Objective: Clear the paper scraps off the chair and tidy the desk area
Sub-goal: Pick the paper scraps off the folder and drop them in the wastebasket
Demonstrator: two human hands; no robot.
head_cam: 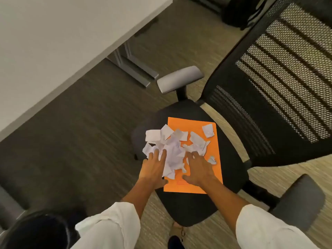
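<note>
Both hands low over the chair seat (194, 209). Left hand (152, 168) at 7 o'clock of the scrap pile (172, 150), fingers (157, 155) apart and straight, tips touching the scraps. Right hand (198, 168) at 5 o'clock, fingers spread, resting on the orange sheet (213, 155) and the pile's edge. Pile sits between the hands, toward 12 from the fingertips; both about equally near. Sheet's long axis runs 6 to 12. Stray scrap (208, 130) at the far corner, nearer the right hand. Counter (53, 42) at 10 o'clock.

Grey-brown striped carpet (71, 141) — white desk (53, 42) on grey metal legs (133, 67).
</note>
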